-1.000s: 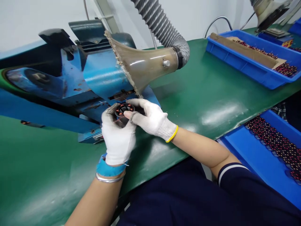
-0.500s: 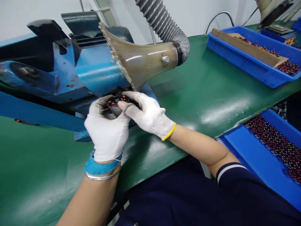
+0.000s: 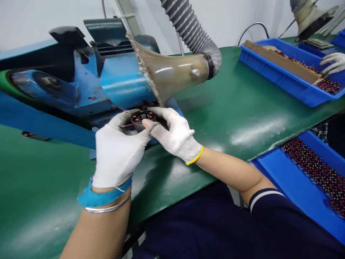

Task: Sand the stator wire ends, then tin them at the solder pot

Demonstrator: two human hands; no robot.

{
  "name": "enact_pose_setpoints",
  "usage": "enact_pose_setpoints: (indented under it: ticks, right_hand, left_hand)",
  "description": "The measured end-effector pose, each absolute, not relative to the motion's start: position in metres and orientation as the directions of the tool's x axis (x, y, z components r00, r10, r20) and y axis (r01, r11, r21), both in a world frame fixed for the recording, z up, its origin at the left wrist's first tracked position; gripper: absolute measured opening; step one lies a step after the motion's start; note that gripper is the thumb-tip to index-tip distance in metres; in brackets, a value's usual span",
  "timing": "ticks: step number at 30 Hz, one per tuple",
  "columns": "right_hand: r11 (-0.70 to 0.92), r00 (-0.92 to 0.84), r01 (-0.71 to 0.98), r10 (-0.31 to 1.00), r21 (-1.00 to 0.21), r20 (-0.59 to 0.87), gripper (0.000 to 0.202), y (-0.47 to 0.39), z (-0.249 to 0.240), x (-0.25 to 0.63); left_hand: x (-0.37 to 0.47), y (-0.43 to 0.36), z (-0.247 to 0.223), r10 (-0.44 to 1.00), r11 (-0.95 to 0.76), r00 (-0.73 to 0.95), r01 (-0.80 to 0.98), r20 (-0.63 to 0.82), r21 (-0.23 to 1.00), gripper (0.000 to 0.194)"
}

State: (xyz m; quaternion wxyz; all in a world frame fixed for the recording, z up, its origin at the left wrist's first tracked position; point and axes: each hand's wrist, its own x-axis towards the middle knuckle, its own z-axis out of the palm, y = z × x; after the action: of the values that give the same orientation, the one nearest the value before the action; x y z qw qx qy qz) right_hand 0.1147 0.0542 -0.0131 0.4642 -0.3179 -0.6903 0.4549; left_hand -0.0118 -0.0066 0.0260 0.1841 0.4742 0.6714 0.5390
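Between my hands is a small round motor stator (image 3: 138,126) with a dark rim, copper windings and loose copper leads pointing left. My left hand (image 3: 121,144), in a white glove, wraps round its left side and underside. My right hand (image 3: 172,131), in a white glove with a bare thumb tip, grips the right side, thumb on the near rim. Both hands are closed on it, right at the lower front of a blue machine (image 3: 124,84). Part of the stator is hidden by the fingers.
A brownish funnel hood (image 3: 175,70) with a grey ribbed hose (image 3: 192,28) covers the machine's right end. Blue trays (image 3: 277,70) of wound parts stand at right, one lower (image 3: 285,172). A co-worker's gloved hand (image 3: 334,64) reaches into the far tray. A small dark part (image 3: 35,135) lies left.
The view has shifted slightly, so the machine sits lower and further right. Both hands keep hold of the stator, now tilted to show more windings. A co-worker's hand has appeared at the far tray.
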Motion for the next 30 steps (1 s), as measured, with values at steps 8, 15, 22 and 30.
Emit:
enact_pose_setpoints:
  ticks: [8, 15, 22, 30]
  right_hand:
    - [0.287, -0.329, -0.038, 0.901, -0.957, 0.283, 0.048, 0.054, -0.009, 0.111]
    - [0.274, -0.313, -0.063, 0.908, -0.960, 0.280, 0.055, 0.050, -0.020, 0.117]
    - [0.630, -0.406, -0.059, 0.694, -0.774, 0.595, 0.056, 0.031, -0.045, 0.125]
    - [0.759, -0.504, -0.109, 0.514, -0.642, 0.694, 0.053, 0.022, -0.047, 0.128]
  left_hand:
    - [-0.012, -0.001, 0.038, 0.879, -0.003, -0.460, 0.259, 0.126, 0.966, 0.068]
    - [-0.012, -0.007, 0.023, 0.881, -0.061, -0.431, 0.301, 0.193, 0.952, 0.060]
    - [-0.021, -0.047, -0.017, 0.856, -0.103, -0.454, 0.319, 0.247, 0.942, 0.076]
    - [-0.104, -0.145, -0.065, 0.736, 0.461, -0.664, 0.355, -0.127, 0.814, 0.069]
